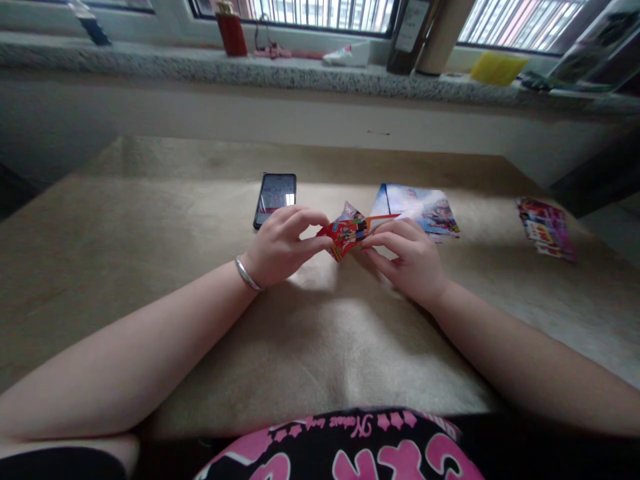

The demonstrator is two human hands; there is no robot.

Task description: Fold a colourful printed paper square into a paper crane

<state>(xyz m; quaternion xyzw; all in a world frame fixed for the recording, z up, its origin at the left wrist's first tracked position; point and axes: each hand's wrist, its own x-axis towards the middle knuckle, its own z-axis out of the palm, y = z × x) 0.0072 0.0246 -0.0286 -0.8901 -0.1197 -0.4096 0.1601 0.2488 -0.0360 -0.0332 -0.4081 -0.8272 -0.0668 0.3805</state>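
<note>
In the head view, both hands meet around a small folded red printed paper (346, 230) over the middle of the table (150, 220), between its far and near edges. The left hand (283, 243), with a silver bracelet (247, 273) at its wrist, pinches the paper's left end between thumb and fingers. The right hand (413, 257) is at its right end, thumb and fingertips close together on it; a thin pale flap sticks out past those fingertips. Whether the paper touches the table is hard to tell.

A phone (277, 192) lies just beyond the left hand, toward the far edge. Shiny picture sheets (423, 208) lie beyond the right hand, also toward the far edge, and a spread of colourful cards (546, 229) lies near the right edge.

The paper looks thin, so opposite tugs from the two hands could tear it at a fold, and a firm squeeze could add stray creases. The grips seem light and near the ends; if one slips, the folds might spring open. The left knuckles look close enough to the phone to nudge it, and a sweep of the right hand could shift or bend the sheets; contact with either is unclear.
</note>
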